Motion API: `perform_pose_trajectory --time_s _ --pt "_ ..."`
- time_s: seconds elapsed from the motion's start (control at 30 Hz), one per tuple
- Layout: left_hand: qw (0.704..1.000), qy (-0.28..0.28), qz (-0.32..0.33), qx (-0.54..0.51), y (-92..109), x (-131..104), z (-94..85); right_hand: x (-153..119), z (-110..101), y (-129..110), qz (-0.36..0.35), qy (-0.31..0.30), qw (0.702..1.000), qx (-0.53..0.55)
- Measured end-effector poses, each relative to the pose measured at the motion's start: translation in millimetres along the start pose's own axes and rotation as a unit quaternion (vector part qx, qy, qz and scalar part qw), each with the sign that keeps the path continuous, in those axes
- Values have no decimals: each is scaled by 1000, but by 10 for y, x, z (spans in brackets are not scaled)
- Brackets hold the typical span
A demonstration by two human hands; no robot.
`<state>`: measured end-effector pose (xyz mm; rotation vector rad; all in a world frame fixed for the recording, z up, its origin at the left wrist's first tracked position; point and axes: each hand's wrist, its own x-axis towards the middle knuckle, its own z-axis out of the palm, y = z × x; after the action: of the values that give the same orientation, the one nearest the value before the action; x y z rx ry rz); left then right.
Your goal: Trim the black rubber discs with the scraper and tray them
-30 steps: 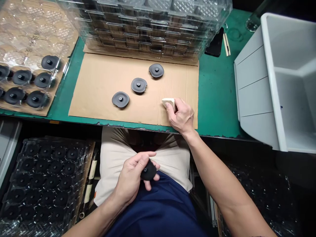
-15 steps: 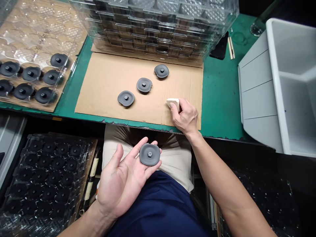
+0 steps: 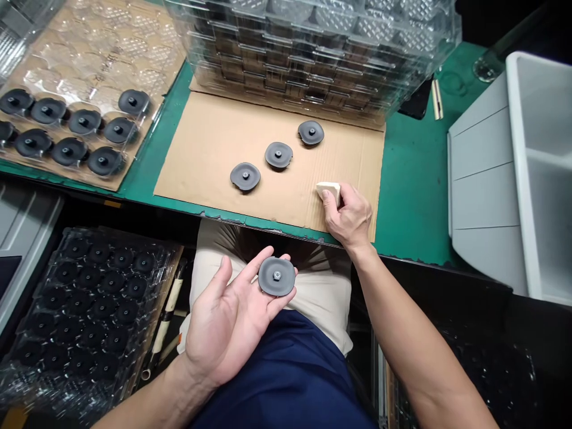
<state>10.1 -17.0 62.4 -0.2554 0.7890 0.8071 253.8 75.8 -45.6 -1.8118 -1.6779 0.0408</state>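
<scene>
My left hand [image 3: 227, 316] is palm up over my lap, and a dark grey rubber disc [image 3: 276, 276] with a small metal nut at its centre rests on its fingertips. My right hand [image 3: 351, 215] rests on the cardboard sheet [image 3: 201, 149] at its near right corner, gripping a small cream-coloured block [image 3: 328, 190]. Three more grey discs lie in a diagonal row on the cardboard: the nearest [image 3: 245, 176], the middle [image 3: 278, 155] and the farthest [image 3: 311, 132].
A tall stack of clear plastic trays [image 3: 313, 47] stands behind the cardboard. A clear tray [image 3: 102, 53] at the left holds several discs. Below the green table edge, a tray of discs [image 3: 84, 298] sits low at the left. A white bin [image 3: 513, 173] stands at the right.
My left hand turned palm up and opened, showing the disc flat on its fingers. The view shifted left. My right hand stayed on the cardboard with the block.
</scene>
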Motion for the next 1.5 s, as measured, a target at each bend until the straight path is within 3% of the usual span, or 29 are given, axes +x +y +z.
perform_pose_trajectory --time_s 0.7,0.9,1.27,1.5 --pt "997 -32 40 48 39 -67 -80 -1 2 -3 -7 -3 1000 -14" --pt "985 -56 72 149 -27 -72 -183 -3 5 -8 -8 -1 1000 -5" --pt "949 -21 135 284 -46 -76 -235 7 19 -6 6 -5 1000 -6" --pt "922 40 149 356 -90 -53 -296 10 28 4 14 -16 1000 -8"
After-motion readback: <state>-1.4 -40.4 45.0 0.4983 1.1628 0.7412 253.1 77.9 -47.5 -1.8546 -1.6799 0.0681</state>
